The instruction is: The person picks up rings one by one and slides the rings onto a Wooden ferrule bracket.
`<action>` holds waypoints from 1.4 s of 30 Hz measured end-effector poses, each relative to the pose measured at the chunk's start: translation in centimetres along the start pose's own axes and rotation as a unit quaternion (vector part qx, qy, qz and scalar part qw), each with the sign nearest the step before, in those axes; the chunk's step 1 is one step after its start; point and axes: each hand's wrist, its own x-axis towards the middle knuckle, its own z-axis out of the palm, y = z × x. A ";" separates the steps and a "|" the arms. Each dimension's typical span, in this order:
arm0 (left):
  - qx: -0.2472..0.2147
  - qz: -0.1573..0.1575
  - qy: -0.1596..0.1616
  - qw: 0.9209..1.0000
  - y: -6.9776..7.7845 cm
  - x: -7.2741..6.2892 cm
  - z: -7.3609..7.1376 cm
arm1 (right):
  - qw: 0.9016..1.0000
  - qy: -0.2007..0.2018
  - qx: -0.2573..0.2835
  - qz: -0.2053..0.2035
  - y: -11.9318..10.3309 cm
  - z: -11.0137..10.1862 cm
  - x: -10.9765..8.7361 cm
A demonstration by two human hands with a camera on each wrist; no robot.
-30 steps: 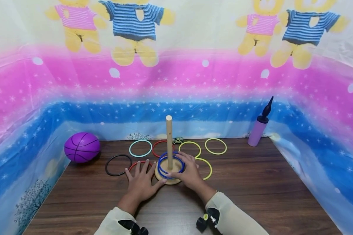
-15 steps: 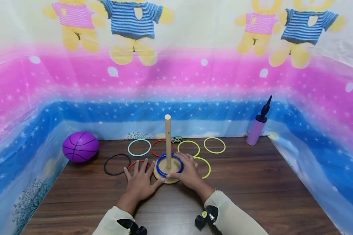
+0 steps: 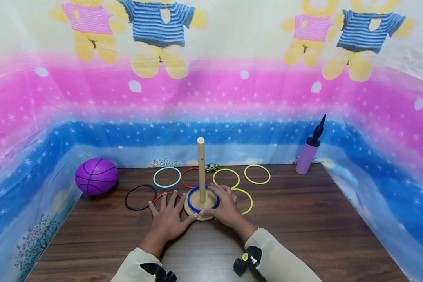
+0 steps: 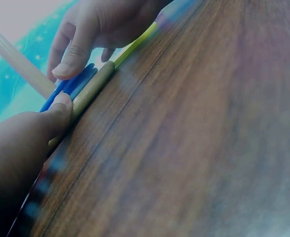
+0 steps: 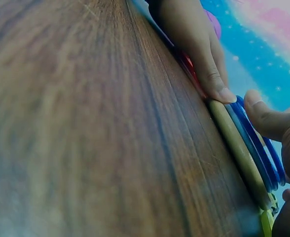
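A wooden post [image 3: 201,168] stands on a round wooden base [image 3: 195,199]. Blue rings [image 3: 188,199] lie stacked on the base around the post; the right wrist view shows them edge-on [image 5: 258,143]. My right hand [image 3: 226,205] holds the blue rings from the right, thumb at the near edge and fingers at the far edge. My left hand [image 3: 168,219] lies spread with its thumb tip at the base's near left rim. Its other fingers reach over a red ring [image 3: 158,198], partly hiding it.
Behind lie a cyan ring [image 3: 154,177], another red ring [image 3: 182,178] and a toy car [image 3: 212,167]. Yellow rings [image 3: 252,203] lie to the right, a black ring [image 3: 125,197] to the left. A purple ball [image 3: 96,176] and a purple hand pump [image 3: 307,158] stand at the back corners.
The upper blue ring has come down into line with the ring beneath it, between the fingers of my right hand. The left hand keeps its place. The head view has shifted slightly.
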 end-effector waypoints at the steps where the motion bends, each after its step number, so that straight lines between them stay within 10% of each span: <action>1: -0.002 -0.001 0.001 1.000 0.0 0.0 0.0 | 1.000 -0.001 -0.001 0.000 0.0 0.0 0.0; 42: 0.009 -0.008 0.023 1.000 0.0 -0.4 -0.5 | 1.000 0.011 -0.017 -0.014 0.9 -0.9 -0.5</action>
